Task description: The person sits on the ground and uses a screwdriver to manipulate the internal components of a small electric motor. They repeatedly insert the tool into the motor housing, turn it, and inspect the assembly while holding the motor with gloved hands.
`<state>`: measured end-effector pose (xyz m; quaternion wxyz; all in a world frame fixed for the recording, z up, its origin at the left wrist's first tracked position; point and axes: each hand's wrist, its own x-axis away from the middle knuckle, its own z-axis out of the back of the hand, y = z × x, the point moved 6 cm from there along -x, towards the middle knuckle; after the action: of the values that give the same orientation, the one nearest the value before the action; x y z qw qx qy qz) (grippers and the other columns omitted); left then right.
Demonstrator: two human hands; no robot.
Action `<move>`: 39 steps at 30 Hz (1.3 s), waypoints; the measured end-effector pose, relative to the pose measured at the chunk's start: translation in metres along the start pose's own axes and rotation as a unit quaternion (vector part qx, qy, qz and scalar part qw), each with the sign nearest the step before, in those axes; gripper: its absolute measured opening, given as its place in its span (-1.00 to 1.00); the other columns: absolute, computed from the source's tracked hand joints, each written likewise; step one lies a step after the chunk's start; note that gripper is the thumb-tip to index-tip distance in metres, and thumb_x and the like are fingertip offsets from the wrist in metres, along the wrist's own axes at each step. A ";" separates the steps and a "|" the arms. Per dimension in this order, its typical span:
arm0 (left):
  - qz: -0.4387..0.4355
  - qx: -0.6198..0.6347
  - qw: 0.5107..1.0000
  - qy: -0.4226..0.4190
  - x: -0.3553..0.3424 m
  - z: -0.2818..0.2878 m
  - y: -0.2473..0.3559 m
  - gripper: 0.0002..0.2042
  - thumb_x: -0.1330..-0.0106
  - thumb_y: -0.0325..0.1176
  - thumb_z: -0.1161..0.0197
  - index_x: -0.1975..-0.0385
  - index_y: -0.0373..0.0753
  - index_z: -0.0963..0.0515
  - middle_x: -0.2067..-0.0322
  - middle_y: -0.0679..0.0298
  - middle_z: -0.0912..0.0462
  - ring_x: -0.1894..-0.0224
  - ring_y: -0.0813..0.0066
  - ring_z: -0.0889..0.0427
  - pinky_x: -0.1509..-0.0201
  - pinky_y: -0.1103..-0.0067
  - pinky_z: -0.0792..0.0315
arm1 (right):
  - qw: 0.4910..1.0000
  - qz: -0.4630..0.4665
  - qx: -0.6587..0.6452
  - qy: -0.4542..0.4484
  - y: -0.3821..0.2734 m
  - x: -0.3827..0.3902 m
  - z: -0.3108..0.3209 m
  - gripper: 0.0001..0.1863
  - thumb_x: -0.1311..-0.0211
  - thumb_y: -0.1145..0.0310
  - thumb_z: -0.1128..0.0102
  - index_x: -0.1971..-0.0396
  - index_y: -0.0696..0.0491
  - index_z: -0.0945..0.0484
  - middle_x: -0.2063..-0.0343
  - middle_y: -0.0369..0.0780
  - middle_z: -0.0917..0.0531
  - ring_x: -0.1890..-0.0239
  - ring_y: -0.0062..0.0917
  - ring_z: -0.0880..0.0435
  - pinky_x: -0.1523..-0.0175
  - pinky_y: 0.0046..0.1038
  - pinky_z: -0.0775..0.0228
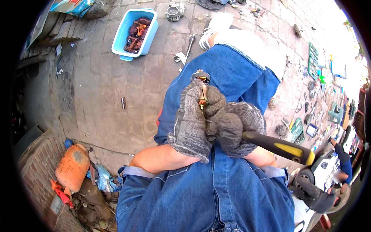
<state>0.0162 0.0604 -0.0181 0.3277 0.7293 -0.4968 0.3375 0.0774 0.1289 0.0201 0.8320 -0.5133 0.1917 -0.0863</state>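
Both my hands wear grey knitted gloves and meet in front of my lap. My left hand (189, 116) is closed around a small motor part (203, 92) with copper-coloured winding and a dark round end, which sticks up past the fingers. In my closed right hand (239, 125) is a tool with a black and yellow handle (280, 147). This handle slants out to the lower right, while the tool's working end is hidden by the gloves. The right glove presses against the left one beside the motor part.
A light-blue basin (152, 33) at the far left holds reddish copper windings (135, 36). Near it lie a metal housing (175, 11) and a screwdriver (190, 46). Tools and green cases (313, 60) spread along the right. An orange tank (72, 168) stands lower left; another person (328, 185) is lower right.
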 end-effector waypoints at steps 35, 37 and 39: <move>0.132 0.113 0.932 -0.318 0.006 -0.032 -0.010 -0.67 -0.24 0.00 0.12 0.48 -0.17 -0.31 0.55 0.37 -0.29 0.48 0.57 -0.28 0.43 0.62 -0.28 | 0.993 -0.040 -0.018 -0.112 0.018 0.048 -0.016 -0.65 0.05 0.29 0.02 0.22 0.13 -0.42 0.22 -0.17 -0.45 0.14 -0.41 -0.43 0.05 -0.40 -0.27; 0.130 0.111 0.933 -0.317 0.007 -0.030 -0.010 -0.67 -0.24 0.00 0.11 0.49 -0.16 -0.31 0.56 0.37 -0.28 0.50 0.58 -0.27 0.46 0.63 -0.27 | 0.990 -0.059 -0.043 -0.121 0.019 0.054 -0.018 -0.65 0.04 0.29 0.02 0.22 0.13 -0.42 0.21 -0.17 -0.44 0.14 -0.42 -0.43 0.04 -0.41 -0.26; 0.130 0.107 0.934 -0.314 0.008 -0.029 -0.011 -0.66 -0.23 0.01 0.11 0.50 -0.16 -0.30 0.57 0.38 -0.27 0.52 0.59 -0.26 0.48 0.64 -0.26 | 0.989 -0.063 -0.047 -0.122 0.021 0.057 -0.019 -0.66 0.03 0.30 0.02 0.22 0.13 -0.42 0.21 -0.17 -0.44 0.14 -0.43 -0.43 0.03 -0.42 -0.26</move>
<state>0.0244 0.0835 0.0031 0.0280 0.7579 -0.6259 0.1818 0.1210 0.1034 -0.0189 0.8170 -0.5698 0.0595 -0.0665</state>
